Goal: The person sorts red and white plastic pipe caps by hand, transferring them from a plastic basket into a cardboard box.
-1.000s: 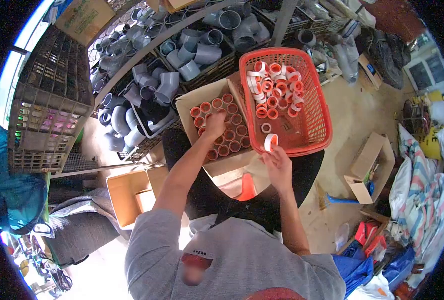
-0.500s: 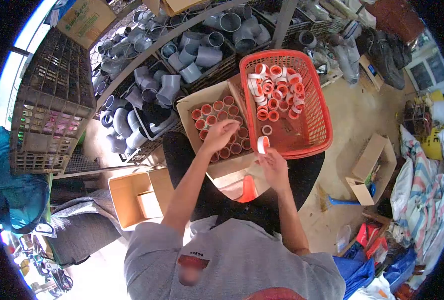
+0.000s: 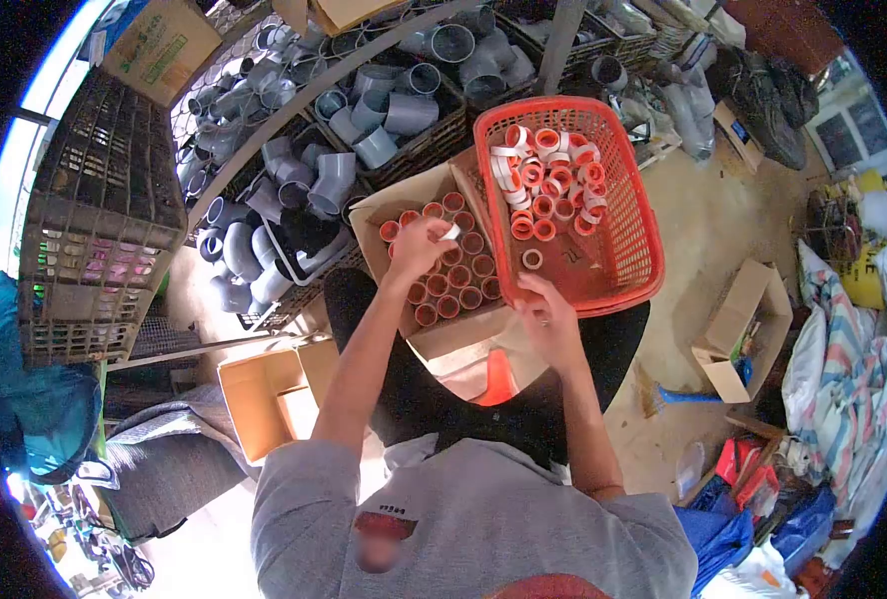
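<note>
My left hand (image 3: 422, 250) is over the cardboard box (image 3: 389, 205), its fingers closed on a white pipe fitting (image 3: 451, 233). Below it, several orange-lined round fittings (image 3: 447, 306) stand on end in rows inside the box. My right hand (image 3: 551, 321) hovers by the near left corner of the red plastic basket (image 3: 631, 235). Its fingers are apart and nothing shows in them. Loose white-and-orange fittings (image 3: 545, 180) are heaped in the basket's far part, and a single small ring (image 3: 532, 260) lies nearer to me.
Crates of grey pipe elbows (image 3: 334, 182) stand beyond the box. To the left are a stacked black crate (image 3: 104, 220) and an open carton (image 3: 254, 399). Another open carton (image 3: 738, 329) sits on the floor at right, near striped sacks (image 3: 833, 349).
The white-and-orange fitting has left my right hand, which is now bare beside the basket. My left hand now grips a white fitting and has shifted slightly left and up over the box.
</note>
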Demonstrator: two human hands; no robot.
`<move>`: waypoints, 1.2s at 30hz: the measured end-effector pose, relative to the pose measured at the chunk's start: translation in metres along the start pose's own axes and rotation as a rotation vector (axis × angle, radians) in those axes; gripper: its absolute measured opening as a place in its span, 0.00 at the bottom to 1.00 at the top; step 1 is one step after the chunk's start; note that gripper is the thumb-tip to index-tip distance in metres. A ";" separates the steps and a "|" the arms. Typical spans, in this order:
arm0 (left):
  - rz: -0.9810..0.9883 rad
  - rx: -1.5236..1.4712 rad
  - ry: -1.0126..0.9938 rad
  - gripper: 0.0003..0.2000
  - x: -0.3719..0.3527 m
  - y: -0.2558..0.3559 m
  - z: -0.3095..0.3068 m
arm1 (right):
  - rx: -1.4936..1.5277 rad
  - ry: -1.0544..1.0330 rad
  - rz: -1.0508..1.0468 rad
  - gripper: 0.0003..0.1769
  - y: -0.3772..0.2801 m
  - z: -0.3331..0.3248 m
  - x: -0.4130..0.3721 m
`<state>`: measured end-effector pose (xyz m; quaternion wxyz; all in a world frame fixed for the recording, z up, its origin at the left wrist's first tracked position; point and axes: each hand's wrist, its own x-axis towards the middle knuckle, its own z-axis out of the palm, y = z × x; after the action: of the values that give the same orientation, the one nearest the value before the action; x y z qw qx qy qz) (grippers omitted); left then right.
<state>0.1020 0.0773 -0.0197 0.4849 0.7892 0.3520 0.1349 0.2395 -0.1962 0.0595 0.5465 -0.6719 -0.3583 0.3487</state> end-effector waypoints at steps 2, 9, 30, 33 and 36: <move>-0.013 0.308 0.045 0.17 0.025 -0.034 0.012 | 0.060 0.039 0.000 0.24 -0.002 -0.009 0.006; 0.039 0.432 0.058 0.11 0.067 -0.109 0.045 | -0.155 -0.025 -0.043 0.22 0.006 -0.050 0.063; 0.087 0.101 0.053 0.13 -0.020 -0.025 0.006 | -1.049 0.283 0.403 0.29 0.215 -0.017 0.228; 0.044 -0.003 0.049 0.12 -0.037 -0.025 0.005 | -1.120 0.216 0.282 0.30 0.212 -0.015 0.222; 0.087 -0.005 0.082 0.12 -0.044 -0.034 0.009 | -1.147 0.153 0.176 0.26 0.232 -0.017 0.236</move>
<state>0.0612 0.0511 -0.0476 0.4659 0.7962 0.3366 0.1889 0.3953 -0.0341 -0.1843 0.0887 -0.9109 -0.3921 0.0934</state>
